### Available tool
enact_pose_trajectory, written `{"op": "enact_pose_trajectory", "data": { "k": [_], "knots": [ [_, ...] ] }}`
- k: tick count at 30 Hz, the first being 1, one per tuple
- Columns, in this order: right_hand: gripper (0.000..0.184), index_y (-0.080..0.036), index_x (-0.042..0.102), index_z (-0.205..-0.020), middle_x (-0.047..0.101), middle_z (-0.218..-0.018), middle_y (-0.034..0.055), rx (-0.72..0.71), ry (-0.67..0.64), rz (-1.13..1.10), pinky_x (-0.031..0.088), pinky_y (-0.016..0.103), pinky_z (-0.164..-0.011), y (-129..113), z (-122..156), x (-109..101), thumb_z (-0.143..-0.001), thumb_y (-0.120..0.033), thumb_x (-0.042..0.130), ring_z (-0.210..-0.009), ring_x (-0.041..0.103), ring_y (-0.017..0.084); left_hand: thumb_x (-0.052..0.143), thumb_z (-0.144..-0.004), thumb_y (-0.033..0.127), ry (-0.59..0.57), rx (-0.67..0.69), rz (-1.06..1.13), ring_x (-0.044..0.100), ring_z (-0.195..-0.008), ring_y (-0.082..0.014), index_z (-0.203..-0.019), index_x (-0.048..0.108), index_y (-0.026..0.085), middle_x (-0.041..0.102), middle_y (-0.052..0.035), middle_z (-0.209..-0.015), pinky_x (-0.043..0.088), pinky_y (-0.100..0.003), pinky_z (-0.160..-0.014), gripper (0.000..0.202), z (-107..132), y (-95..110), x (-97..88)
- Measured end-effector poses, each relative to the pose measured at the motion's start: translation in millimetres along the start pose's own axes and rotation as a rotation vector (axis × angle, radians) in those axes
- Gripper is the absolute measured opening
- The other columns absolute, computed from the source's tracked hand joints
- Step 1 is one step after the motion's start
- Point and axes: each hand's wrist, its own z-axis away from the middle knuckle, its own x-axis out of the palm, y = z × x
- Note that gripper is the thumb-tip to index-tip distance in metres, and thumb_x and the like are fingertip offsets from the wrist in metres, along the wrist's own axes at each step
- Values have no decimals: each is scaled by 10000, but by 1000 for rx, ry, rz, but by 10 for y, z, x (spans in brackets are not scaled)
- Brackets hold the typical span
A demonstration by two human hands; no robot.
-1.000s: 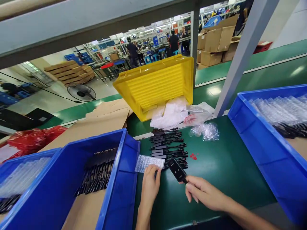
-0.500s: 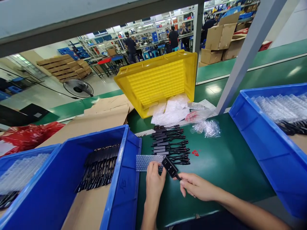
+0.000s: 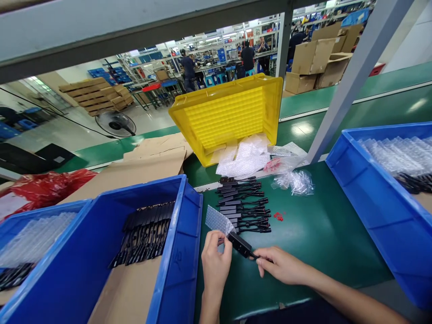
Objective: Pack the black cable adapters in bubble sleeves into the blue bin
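Note:
My right hand (image 3: 281, 264) pinches the cable end of a black box-shaped electronic device (image 3: 240, 244), which points up and to the left over the green table. At the device's far end, my left hand (image 3: 217, 256) is closed on a clear bubble wrap bag (image 3: 218, 219). The bag's mouth meets the end of the device; how far it covers it I cannot tell. Just beyond my hands lies a row of similar black devices with cables (image 3: 231, 209). Small red pieces (image 3: 278, 216) lie to the right of that row.
Blue bins stand at left (image 3: 173, 256) and right (image 3: 367, 189), holding devices and bubble-wrapped items. A tilted yellow crate (image 3: 226, 119) is at the back, with bubble wrap sheets (image 3: 245, 157) before it. Clear plastic bits (image 3: 297, 182) lie near a grey post (image 3: 357, 85).
The bubble wrap bag has turned from level to slanted and now meets the device's end. The device has rolled so its side shows more. My left hand has tilted slightly.

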Motion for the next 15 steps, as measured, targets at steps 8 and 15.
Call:
{"op": "enact_pose_trajectory", "data": {
  "k": [8, 15],
  "knots": [
    [520, -164, 402, -1387, 596, -1236, 111, -104, 294, -173, 491, 318, -870, -68, -39, 39, -878, -251, 459, -991, 621, 198, 461, -833, 61, -43, 202, 94, 563, -784, -152, -791, 509, 192, 542, -35, -828, 482, -248, -702, 146, 243, 579, 168],
    [491, -163, 425, -1363, 575, -1295, 112, -140, 616, 62, 455, 381, -1001, 5, 311, -388, -873, -188, 404, -1171, 561, 238, 548, -857, 162, -40, 307, 54, 592, -925, -206, -993, 571, 198, 595, -83, -975, 492, -319, -815, 143, 214, 537, 231]
  ]
}}
